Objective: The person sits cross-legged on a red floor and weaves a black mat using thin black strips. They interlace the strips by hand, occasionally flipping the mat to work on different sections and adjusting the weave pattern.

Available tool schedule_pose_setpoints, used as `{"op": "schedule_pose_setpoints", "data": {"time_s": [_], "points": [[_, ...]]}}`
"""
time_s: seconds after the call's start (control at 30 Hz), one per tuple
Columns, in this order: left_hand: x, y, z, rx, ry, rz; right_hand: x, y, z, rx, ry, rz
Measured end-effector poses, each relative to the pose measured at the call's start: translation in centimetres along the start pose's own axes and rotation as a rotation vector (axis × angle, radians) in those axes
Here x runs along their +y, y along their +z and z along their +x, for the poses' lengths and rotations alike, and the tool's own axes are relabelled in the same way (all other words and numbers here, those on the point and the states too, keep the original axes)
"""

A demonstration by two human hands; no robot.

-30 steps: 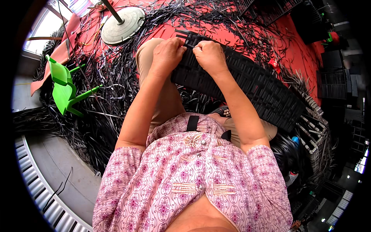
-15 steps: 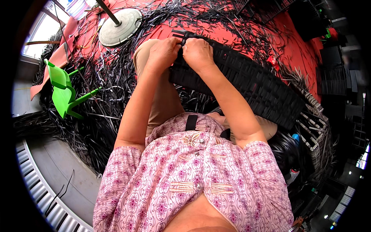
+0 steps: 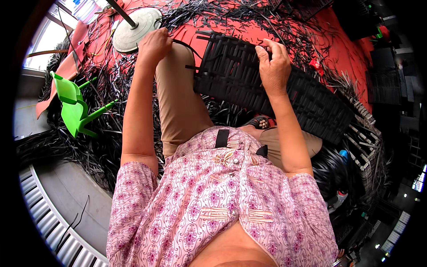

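A long black woven panel (image 3: 240, 73) slants from in front of me down to the right, across my legs. Loose strip ends stick out at its left end. My left hand (image 3: 155, 44) is closed beside my knee, left of the panel. From its fingers a thin black strip (image 3: 189, 46) curves back to the panel's left end. Over the panel's upper edge hovers my right hand (image 3: 275, 69), with thumb and fingers apart and nothing visible in it.
Black strips (image 3: 111, 129) lie in heaps around me and scattered over a red floor covering (image 3: 187, 33). At left stands a green plastic chair (image 3: 73, 107). A pole rises from a round pale base (image 3: 138, 33). A grey slatted frame (image 3: 360, 147) is at right.
My hands were together at the panel's left end. The left has pulled away leftward with the strip; the right has moved right along the panel and opened.
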State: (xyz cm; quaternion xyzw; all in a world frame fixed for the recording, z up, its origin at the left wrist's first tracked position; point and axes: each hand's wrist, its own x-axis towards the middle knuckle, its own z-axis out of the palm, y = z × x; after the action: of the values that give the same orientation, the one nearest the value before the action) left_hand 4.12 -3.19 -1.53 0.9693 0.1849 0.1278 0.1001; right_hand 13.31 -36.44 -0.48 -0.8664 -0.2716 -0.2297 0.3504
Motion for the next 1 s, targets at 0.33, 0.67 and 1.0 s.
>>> {"op": "schedule_pose_setpoints", "data": {"time_s": [0.33,0.67,1.0], "points": [[-0.4,-2.4,-0.1,0.331,0.25,-0.071,1.6,2.8,0.6,-0.185,-0.084,-0.188],[4.3,4.7,-0.7,-0.267,0.317,-0.689,0.9,2.1,0.0,-0.057,-0.233,-0.148],[5.0,6.2,1.5,-0.639,-0.241,-1.537,-4.6,5.1,-11.2,-0.233,-0.478,-0.261]]}}
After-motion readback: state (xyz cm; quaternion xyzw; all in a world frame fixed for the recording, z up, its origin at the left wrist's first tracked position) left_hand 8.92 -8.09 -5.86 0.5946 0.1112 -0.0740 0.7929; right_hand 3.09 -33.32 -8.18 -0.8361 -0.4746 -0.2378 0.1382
